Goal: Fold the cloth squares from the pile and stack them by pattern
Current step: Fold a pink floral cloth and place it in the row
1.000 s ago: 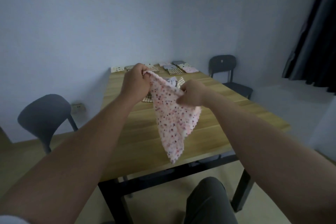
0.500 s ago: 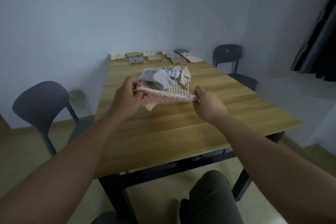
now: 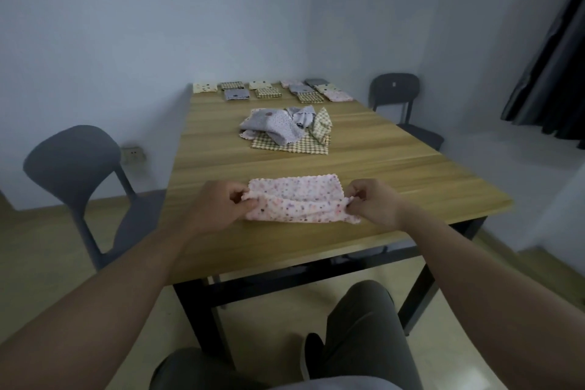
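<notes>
Lowered since half a second ago: pink dotted cloth [image 3: 297,196], then stretched in the air between the hands, now down on the near part of the wooden table [image 3: 395,161].

- Pink dotted cloth: far part flat on the tabletop, zigzag edge showing; near part raised in a soft fold across its width.
- Left hand [image 3: 218,206]: fingers curled, pinching the cloth's left end.
- Right hand [image 3: 373,201]: fingers curled, pinching the cloth's right end.
- Pile of unfolded squares [image 3: 285,127]: mid-table, well beyond the pink cloth; grey-lilac pieces heaped on a checked one.
- Folded stacks [image 3: 269,90]: two rows along the far edge, in cream dotted, checked, grey and pink.
- Grey chair [image 3: 76,165]: left of the table.
- Dark chair [image 3: 395,95]: far right corner.
- Dark curtain [image 3: 550,73]: right wall.
- Wall socket [image 3: 133,155]: low, behind the grey chair.
</notes>
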The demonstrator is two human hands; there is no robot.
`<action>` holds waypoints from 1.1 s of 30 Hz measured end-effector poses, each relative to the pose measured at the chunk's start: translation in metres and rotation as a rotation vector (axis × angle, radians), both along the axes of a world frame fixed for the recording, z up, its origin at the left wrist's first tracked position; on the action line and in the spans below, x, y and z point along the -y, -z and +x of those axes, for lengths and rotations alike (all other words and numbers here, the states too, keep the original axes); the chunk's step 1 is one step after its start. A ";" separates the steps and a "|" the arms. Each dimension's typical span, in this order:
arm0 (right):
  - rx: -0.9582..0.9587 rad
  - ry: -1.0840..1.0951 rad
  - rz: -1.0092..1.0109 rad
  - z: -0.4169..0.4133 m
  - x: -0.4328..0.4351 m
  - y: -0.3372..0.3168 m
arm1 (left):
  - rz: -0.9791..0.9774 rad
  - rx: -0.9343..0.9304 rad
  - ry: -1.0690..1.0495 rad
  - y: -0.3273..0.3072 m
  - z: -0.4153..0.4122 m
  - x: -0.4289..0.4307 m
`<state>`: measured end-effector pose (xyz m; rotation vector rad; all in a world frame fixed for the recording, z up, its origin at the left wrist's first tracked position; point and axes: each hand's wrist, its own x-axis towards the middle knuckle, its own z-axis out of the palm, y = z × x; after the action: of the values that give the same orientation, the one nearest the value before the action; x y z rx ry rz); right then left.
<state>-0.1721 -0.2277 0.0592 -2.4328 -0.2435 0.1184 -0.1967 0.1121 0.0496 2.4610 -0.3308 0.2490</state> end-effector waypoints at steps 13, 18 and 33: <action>0.136 0.171 0.037 0.048 -0.022 0.010 | 0.007 -0.030 -0.209 0.016 0.062 0.012; 0.161 0.221 -0.014 0.079 -0.027 0.027 | 0.034 -0.054 -0.268 0.024 0.084 0.017; 0.245 0.298 -0.082 0.096 -0.027 0.059 | -0.053 -0.072 -0.197 0.038 0.098 0.017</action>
<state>-0.0763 -0.2005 0.0004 -2.5326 0.0195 -0.3088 -0.0989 0.0952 0.0120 2.4448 -0.0497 0.2478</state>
